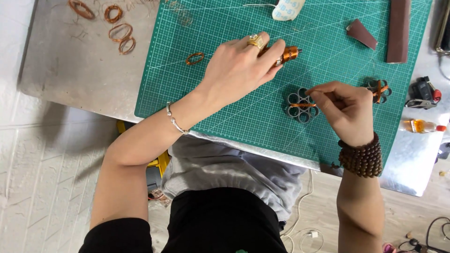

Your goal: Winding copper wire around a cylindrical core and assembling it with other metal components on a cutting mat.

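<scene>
The left hand lies palm down on the green cutting mat, its fingers curled over a spool of copper wire whose orange end sticks out past the fingertips; the fingers are closed on the spool, with a gold ring on one finger and a thin silver bracelet at the wrist. The right hand sits lower on the mat, thumb and forefinger pinched together on what looks like a fine strand of copper wire, though the strand is too thin to follow with certainty. Just beside those fingertips lies a cluster of grey metal rings bound across the middle with copper wire. A band of brown wooden beads circles the right wrist. A second ring cluster, also wrapped in copper, rests just beyond the right hand. A small copper loop lies on the mat left of the left hand. At the mat's far edge sit a white roll of tape, a scrap of brown sandpaper and a longer brown strip. Off the mat, on the metal counter, several copper coils lie at the upper left, and a small bottle of amber liquid lies at the right.
</scene>
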